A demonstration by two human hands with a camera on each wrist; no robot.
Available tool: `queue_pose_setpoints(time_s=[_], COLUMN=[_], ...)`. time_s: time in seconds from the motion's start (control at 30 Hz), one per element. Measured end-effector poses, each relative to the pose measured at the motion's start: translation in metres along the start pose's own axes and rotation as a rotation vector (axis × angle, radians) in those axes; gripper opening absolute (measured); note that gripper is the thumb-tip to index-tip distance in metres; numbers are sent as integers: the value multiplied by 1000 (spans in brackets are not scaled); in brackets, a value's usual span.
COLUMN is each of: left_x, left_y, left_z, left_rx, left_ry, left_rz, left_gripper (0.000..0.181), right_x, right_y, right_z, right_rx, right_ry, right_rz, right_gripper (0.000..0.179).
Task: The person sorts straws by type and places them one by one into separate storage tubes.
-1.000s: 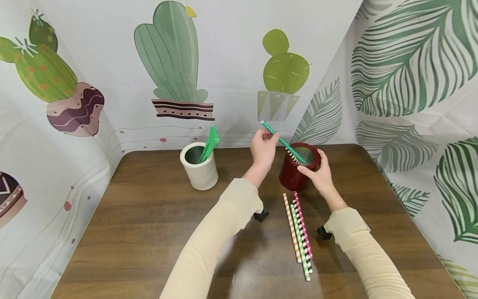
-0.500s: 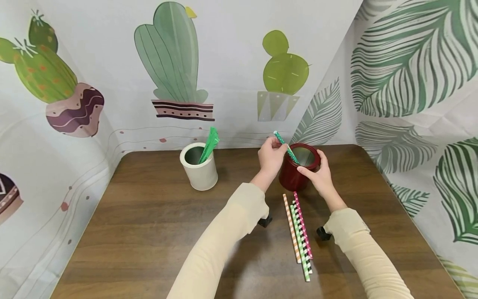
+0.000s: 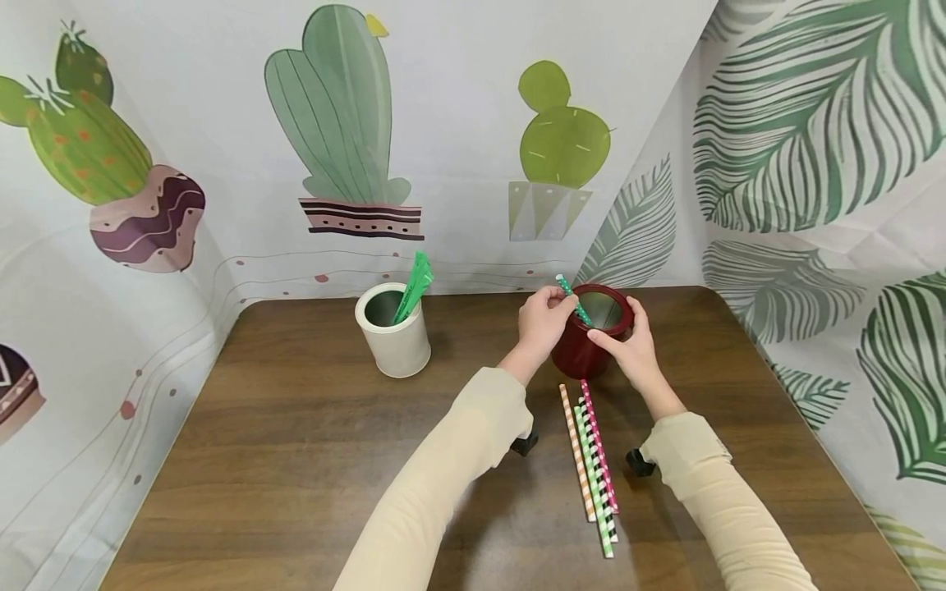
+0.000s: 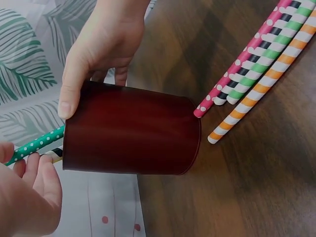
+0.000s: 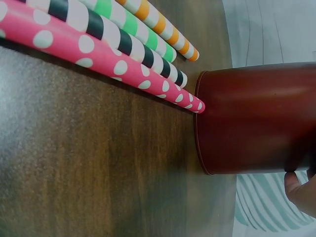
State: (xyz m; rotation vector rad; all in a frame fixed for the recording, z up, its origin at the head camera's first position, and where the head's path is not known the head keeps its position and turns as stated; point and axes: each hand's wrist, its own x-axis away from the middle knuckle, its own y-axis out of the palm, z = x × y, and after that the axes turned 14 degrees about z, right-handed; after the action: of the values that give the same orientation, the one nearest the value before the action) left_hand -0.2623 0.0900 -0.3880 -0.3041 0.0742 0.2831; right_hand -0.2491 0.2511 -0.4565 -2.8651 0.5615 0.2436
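A dark red cup point(image 3: 584, 349) stands at the back right of the table. My right hand point(image 3: 628, 345) grips it at the rim, thumb at the near side and fingers round the right side. My left hand point(image 3: 545, 318) pinches a green straw with white dots point(image 3: 574, 300), whose lower end is inside the cup. Beside it in the left wrist view, a black-striped straw point(image 4: 53, 154) shows at the fingers and the cup's mouth. Pink dotted point(image 3: 599, 447), black-striped point(image 5: 133, 47), green-striped point(image 3: 594, 484) and orange-striped point(image 3: 578, 451) straws lie side by side in front of the cup.
A white cup point(image 3: 399, 345) holding green wrapped sticks point(image 3: 415, 287) stands left of my left hand. The brown wooden table point(image 3: 296, 460) meets a cloth backdrop point(image 3: 458, 123) printed with cacti and leaves at its back edge.
My left hand has moved right and down toward the red cup, and the green dotted straw has gone deeper into it. The right hand stays on the rim.
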Motion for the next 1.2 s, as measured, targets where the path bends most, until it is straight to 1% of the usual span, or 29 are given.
queue_pose_setpoints(time_s=[0.1, 0.27, 0.37, 0.57, 0.63, 0.73, 0.83, 1.0, 1.2], left_x=[1, 3, 3, 2, 2, 3, 4, 8, 17], left_y=[0, 1, 1, 0, 0, -2, -4, -6, -7], left_z=[-1, -3, -6, -15, -18, -22, -26, -40, -58], left_rx=[-9, -3, 5, 26, 36, 53, 68, 76, 61], left_ry=[-14, -21, -26, -46, -44, -34, -28, -23, -36], left_rz=[-14, 3, 8, 20, 19, 11, 1, -31, -81], left_gripper=[23, 22, 20, 19, 19, 20, 21, 22, 26], right_x=[1, 3, 4, 3, 3, 2, 3, 2, 0], right_y=[1, 2, 2, 2, 2, 2, 2, 1, 0], right_z=[-2, -8, -11, -7, -5, -2, -2, -2, 0], right_rx=[0, -31, -45, -22, -14, -17, -24, -18, -12], right_ry=[8, 33, 32, 35, 19, 2, 3, 12, 23], right_rz=[1, 9, 5, 10, 10, 7, 1, -1, 0], right_gripper=[86, 84, 84, 85, 85, 85, 85, 85, 86])
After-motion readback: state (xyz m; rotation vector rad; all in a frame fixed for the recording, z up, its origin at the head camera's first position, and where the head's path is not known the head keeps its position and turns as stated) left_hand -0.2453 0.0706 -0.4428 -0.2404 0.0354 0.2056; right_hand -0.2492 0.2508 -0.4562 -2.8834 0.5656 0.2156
